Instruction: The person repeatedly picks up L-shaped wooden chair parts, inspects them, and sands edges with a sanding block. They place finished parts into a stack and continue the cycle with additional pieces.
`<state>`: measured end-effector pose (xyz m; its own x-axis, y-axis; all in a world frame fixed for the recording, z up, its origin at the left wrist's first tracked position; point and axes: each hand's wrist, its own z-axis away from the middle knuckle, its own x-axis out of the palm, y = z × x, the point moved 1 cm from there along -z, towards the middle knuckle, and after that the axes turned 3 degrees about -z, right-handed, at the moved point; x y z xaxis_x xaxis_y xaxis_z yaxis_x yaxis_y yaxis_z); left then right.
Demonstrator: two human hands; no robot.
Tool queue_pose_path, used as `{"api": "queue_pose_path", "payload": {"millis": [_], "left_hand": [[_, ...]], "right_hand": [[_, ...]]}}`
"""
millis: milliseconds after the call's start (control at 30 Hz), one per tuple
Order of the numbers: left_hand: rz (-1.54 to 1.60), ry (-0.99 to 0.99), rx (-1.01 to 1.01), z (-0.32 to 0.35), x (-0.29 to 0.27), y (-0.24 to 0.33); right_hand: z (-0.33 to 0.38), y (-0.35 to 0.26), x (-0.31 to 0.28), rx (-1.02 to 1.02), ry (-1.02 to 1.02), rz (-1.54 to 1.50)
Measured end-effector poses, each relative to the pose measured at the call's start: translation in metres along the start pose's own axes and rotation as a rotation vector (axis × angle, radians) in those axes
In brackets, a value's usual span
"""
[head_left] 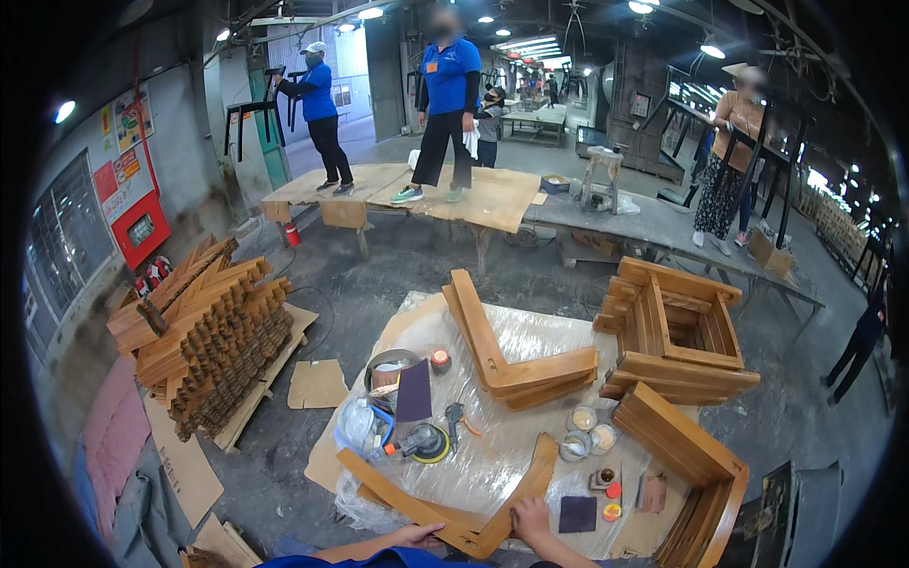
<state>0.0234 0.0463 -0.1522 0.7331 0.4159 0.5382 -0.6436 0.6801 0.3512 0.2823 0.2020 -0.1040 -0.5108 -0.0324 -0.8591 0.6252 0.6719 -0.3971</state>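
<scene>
An L-shaped brown wooden frame piece [481,532] lies at the near edge of the plastic-covered work surface, its corner toward me and its arms pointing away. A second wooden piece shows partly beneath it. My left hand [418,536] grips the left arm of the frame piece near the corner, thumb on top. Curled against the right arm's outer edge is my right hand [530,518]; some of its fingertips are hidden. A dark sanding sheet [578,514] lies to the right of that hand. Beyond the frame piece are an orbital sander [425,443] and a spray gun [456,419].
L-shaped frame stacks [516,371] stand ahead, with more [696,483] at right, near a pile of square frames [677,327]. Small cups [602,437] sit between. Stacked wood [222,327] rises at left. Beyond is a long low platform [454,194] with people on it.
</scene>
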Motion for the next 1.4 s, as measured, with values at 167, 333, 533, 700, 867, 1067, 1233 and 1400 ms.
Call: {"api": "queue_pose_path", "payload": {"millis": [167, 333, 533, 700, 867, 1067, 1233, 1400], "left_hand": [[-0.011, 0.056, -0.033, -0.001, 0.003, 0.001], [-0.005, 0.017, 0.015, 0.008, 0.012, -0.008], [0.049, -0.056, -0.175, 0.004, 0.017, -0.022], [-0.028, 0.037, 0.04, 0.001, 0.033, -0.028], [-0.196, 0.033, 0.1, 0.007, 0.054, -0.029], [-0.235, 0.088, 0.217, 0.016, 0.044, -0.034], [-0.293, 0.193, 0.204, 0.029, 0.007, -0.052], [-0.326, 0.353, 0.168, 0.04, -0.03, -0.083]], "right_hand": [[0.015, -0.007, -0.015, -0.002, -0.242, -0.214], [-0.004, 0.042, -0.043, 0.524, 0.054, -0.431], [-0.013, 0.093, -0.042, 0.784, 0.184, -0.247], [-0.026, 0.087, -0.039, 0.689, 0.174, -0.071], [-0.02, 0.029, -0.034, 0.284, -0.042, -0.063], [-0.001, -0.028, -0.003, -0.075, -0.365, -0.023], [0.002, -0.034, -0.005, -0.087, -0.423, 0.11], [-0.001, -0.038, -0.009, -0.144, -0.537, 0.223]]}}
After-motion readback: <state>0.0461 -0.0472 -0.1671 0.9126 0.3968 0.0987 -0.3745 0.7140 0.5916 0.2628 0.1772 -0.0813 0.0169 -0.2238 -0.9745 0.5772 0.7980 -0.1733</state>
